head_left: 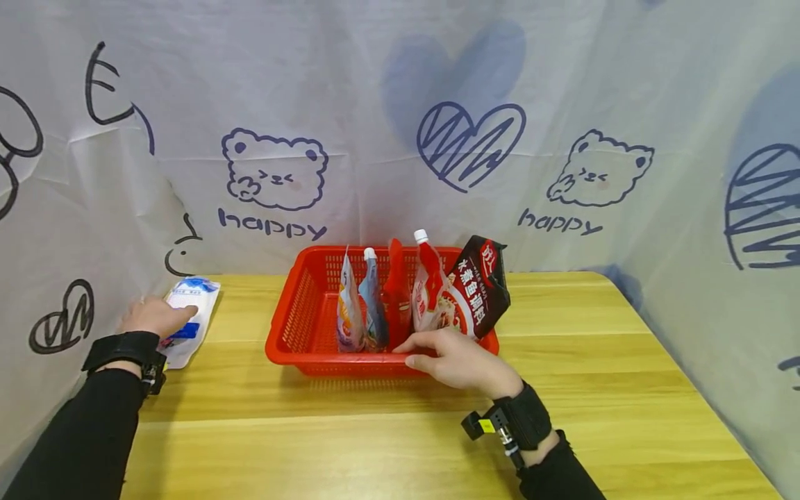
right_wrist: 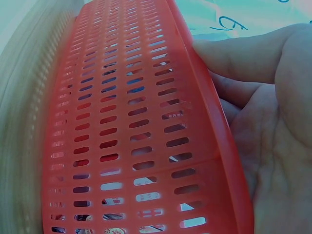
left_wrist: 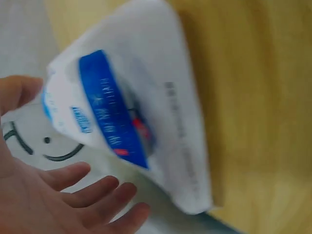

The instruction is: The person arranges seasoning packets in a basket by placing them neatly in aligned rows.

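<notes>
At the left side of the table, my left hand (head_left: 153, 318) is over a white packet (head_left: 201, 326) with a blue label. The left wrist view shows that hand's fingers (left_wrist: 73, 173) spread and relaxed beside the white packet (left_wrist: 161, 97), its thumb close to one end. My right hand (head_left: 459, 361) holds the near rim of a red plastic basket (head_left: 331, 360). In the right wrist view its thumb (right_wrist: 243, 56) lies on the outside of the rim, the other fingers partly hidden behind it.
Standing in the basket are a purple-orange pouch (head_left: 350, 312), a blue-grey spouted pouch (head_left: 373, 305), a red pouch (head_left: 396, 281), a red-and-white spouted pouch (head_left: 428, 278) and a black-red seasoning packet (head_left: 484, 285), leaning right. White cloth with drawings (head_left: 375, 125) hangs behind the wooden table (head_left: 281, 444).
</notes>
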Demonstrator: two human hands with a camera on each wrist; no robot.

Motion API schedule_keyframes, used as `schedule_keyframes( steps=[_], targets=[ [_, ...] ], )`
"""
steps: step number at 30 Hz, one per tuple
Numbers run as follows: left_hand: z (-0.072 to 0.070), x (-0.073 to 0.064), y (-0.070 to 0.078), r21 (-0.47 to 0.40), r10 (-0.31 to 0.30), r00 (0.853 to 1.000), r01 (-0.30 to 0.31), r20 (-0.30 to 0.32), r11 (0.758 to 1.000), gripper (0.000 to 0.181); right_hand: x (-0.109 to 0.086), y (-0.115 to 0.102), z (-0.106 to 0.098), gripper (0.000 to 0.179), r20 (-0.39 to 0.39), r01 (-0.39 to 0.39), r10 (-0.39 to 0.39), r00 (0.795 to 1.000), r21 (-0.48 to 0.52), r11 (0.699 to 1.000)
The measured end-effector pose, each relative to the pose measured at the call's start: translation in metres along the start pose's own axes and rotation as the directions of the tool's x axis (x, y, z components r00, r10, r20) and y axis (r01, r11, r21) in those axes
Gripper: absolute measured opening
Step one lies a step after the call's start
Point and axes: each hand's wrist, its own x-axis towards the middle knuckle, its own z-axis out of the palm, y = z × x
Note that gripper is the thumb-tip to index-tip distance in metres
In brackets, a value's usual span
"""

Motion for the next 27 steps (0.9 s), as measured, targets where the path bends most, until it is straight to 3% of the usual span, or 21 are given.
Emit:
schedule_keyframes(
  steps=[5, 11, 17, 23, 27],
  targets=[
    [0.011, 0.009, -0.007, 0.036, -0.063, 0.995, 0.06, 0.074, 0.998, 0.098, 0.001, -0.001, 0.0, 0.025, 0.005, 0.002, -0.002, 1.0, 0.0, 1.0],
    [0.02, 0.017, -0.009, 0.031, -0.116, 0.992, 0.115, 0.055, 0.993, 0.105, 0.001, -0.001, 0.0, 0.024, 0.001, -0.012, 0.012, 1.0, 0.002, 1.0],
    [0.02, 0.01, -0.007, 0.033, -0.11, 0.993, 0.109, 0.032, 0.994, 0.111, 0.002, -0.001, 0.001, 0.024, 0.007, -0.014, 0.014, 1.0, 0.0, 1.0],
    [0.019, -0.003, 0.005, -0.089, -0.099, 0.994, 0.103, 0.048, 0.991, 0.106, 0.001, 0.0, 0.002, 0.023, 0.004, -0.011, 0.011, 1.0, 0.002, 1.0],
    [0.019, -0.011, 0.012, -0.169, -0.067, 0.998, 0.067, 0.004, 0.983, 0.094, 0.001, -0.001, 0.001, 0.024, 0.001, -0.017, 0.017, 1.0, 0.014, 1.0]
  ],
)
